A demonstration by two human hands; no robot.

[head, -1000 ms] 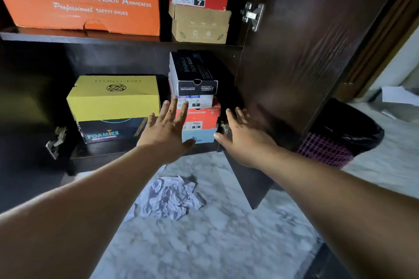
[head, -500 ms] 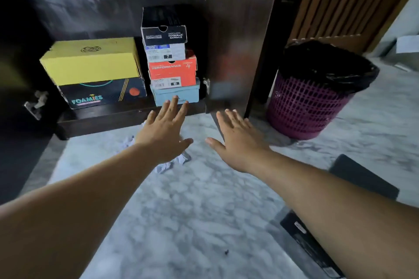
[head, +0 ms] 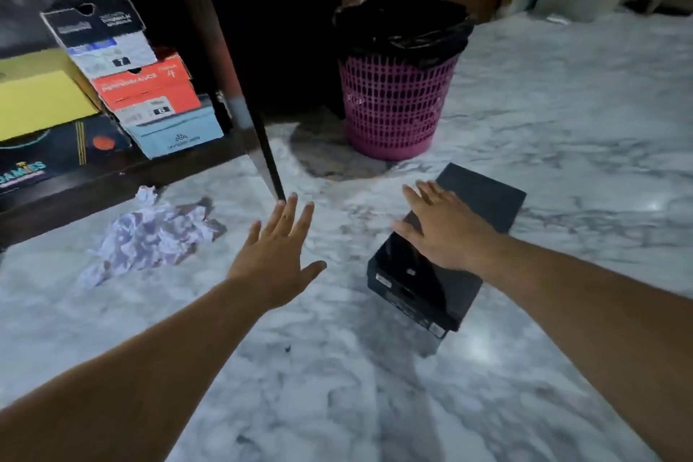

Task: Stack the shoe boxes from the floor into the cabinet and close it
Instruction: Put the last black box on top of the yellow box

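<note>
At lower centre the left hand (head: 279,255) is spread and holds nothing, while the right hand (head: 446,227), fingers straight, reaches over the one black shoe box (head: 483,199) on the marble floor (head: 337,386) right of centre, perhaps already touching its lid, though blur hides the contact. To lift it well, I would bring both palms to its long sides and keep it level so the lid stays on. Farther off lie one crumpled paper (head: 150,232), one pink bin (head: 393,101), and in the open cabinet (head: 112,180) at upper left five stacked boxes (head: 146,82).
</note>
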